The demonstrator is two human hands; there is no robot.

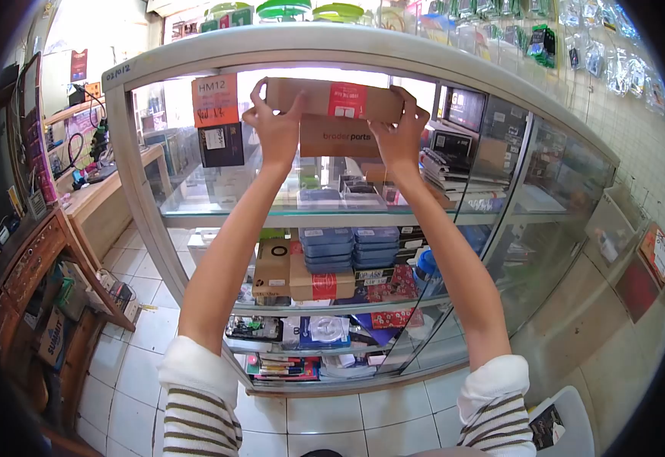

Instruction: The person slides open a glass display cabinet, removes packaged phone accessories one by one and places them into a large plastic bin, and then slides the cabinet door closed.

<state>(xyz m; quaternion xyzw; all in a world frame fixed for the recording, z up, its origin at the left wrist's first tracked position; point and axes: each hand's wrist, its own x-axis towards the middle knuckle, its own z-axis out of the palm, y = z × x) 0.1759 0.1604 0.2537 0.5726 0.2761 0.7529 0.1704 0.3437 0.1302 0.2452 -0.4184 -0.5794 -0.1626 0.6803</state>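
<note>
Both arms reach forward into a glass display cabinet. A long brown cardboard box with a red label is held between my hands. My left hand grips its left end, and my right hand grips its right end. Just under it, a second brown box printed "broderparts" shows between my wrists; what it rests on is hidden. To the left are an orange HM12 card and a dark box.
Lower shelves hold blue cases, brown boxes and small goods. A wooden desk stands at left, a white bin at bottom right. Packaged accessories hang at upper right.
</note>
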